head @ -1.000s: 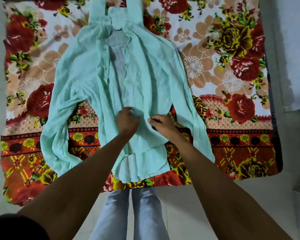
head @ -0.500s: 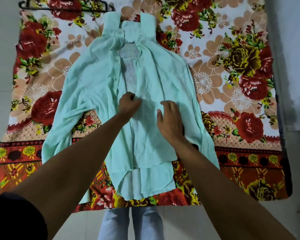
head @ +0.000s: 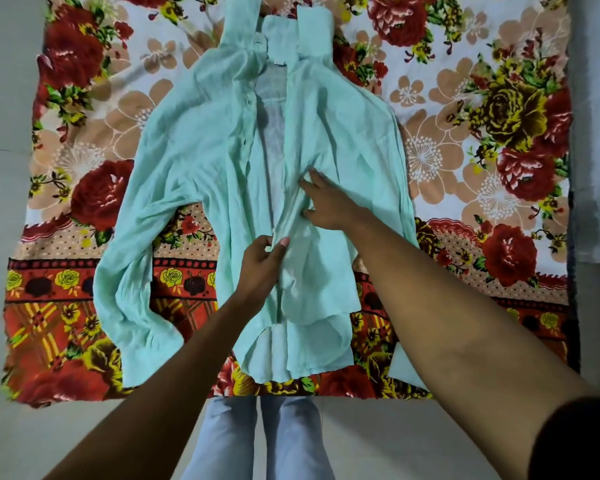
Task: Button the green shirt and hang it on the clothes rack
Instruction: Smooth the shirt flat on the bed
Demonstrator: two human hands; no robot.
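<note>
**Buttoning underway, lower placket, hanging not started**

Green shirt (head: 194, 140) spread face-up on floral bedsheet (head: 482, 109), collar at far edge, hem nearest the body. Front open from collar down to about mid-chest, inner back panel showing through the gap; edges brought together lower down near the hands. Whether any button is actually fastened: cannot tell, too small and folded over. Row of small buttons visible along the left-side placket edge (head: 248, 133).

Left hand (head: 258, 266) curled, thumb and fingers pinching the placket edge at lower front. Right hand (head: 326, 202) laid on the right front panel just above, fingers mostly straight and spread, pressing and bunching cloth toward the centre, nothing gripped.

Judged stage: early to mid buttoning. Left to do: close the upper buttons up to the collar, then lift and hang. No hanger or clothes rack in view.

Around: left sleeve (head: 125, 299) trailing down toward near edge of sheet, right sleeve partly hidden under right forearm. Light blue trouser legs (head: 257, 441) at bottom centre, pale tiled floor (head: 7, 98) either side of sheet.

In the way: wrinkled, thin fabric, placket folded on itself near left thumb, likely to hide buttonholes. Nothing else lying on the shirt.
</note>
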